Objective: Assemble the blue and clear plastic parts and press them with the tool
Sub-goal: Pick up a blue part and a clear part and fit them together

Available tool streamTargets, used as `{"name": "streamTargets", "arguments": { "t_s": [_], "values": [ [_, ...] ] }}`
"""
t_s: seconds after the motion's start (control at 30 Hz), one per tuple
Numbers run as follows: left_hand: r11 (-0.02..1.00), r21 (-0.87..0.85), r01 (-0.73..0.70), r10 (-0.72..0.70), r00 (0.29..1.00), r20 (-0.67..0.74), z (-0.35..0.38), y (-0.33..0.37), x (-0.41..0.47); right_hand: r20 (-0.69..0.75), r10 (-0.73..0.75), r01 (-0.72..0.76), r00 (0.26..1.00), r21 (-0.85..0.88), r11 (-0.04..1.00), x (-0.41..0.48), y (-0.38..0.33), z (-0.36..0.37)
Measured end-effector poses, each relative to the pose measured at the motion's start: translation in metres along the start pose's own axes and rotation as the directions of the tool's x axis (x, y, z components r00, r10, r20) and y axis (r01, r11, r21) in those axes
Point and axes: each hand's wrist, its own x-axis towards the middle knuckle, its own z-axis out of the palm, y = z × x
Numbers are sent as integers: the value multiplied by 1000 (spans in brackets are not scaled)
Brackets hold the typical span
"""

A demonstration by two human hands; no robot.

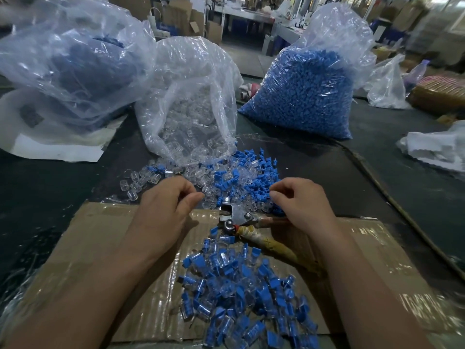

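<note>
"Head view has both hands at the far edge of the cardboard (100,248). Which step is that?"

"Picking, I'd say. The left hand (166,205) is curled, thumb against forefinger, by the clear caps (136,185). The right hand (302,202) is curled down into the blue plugs (261,172). Whether either has a piece pinched, I can't tell from here."

"Where's the stock?"

"Spilled loose on the tabletop just past the cardboard, in front of the clear bag (191,109) and the blue bag (307,91). The finished pile (239,293) sits toward the cardboard's near edge, between the forearms."

"And the pliers?"

"The pliers (236,217) lie at the cardboard's far edge between the hands, with the handles running under the right wrist. Held or not, that's hidden."

"Next?"

"Likely one cap and one plug pushed together squarely, then seated in the jaws and squeezed."
</note>
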Motion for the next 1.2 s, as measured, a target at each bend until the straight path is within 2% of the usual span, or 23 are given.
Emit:
{"name": "streamTargets", "arguments": {
  "t_s": [0.13,0.27,0.53,0.67,0.73,0.83,1.0,1.2],
  "values": [
    [978,-181,102,-97,995,36,2,8,-4,12,-65,65,998,-59,996,4,-4,10],
    [833,-472,289,-252,957,142,2,8,-5,63,-66,74,996,-140,987,9,-5,16],
    [785,-514,346,-309,938,159,-3,16,-6,92,-50,65,994,-169,984,11,-6,15],
    [658,-648,383,-360,916,175,-3,28,-9,96,-47,63,994,-177,982,9,-10,13],
    [626,-674,392,-367,911,189,-3,29,-10,121,-53,77,991,-207,975,9,-13,15],
    [644,-650,405,-350,910,221,-4,23,-8,111,-72,95,991,-220,971,7,-13,18],
    [687,-614,389,-314,921,231,-4,15,-7,53,-65,70,996,-102,992,7,-8,15],
    [612,-681,402,-333,912,238,-4,19,-7,-20,-37,38,999,57,998,5,-6,12]
  ]
}}
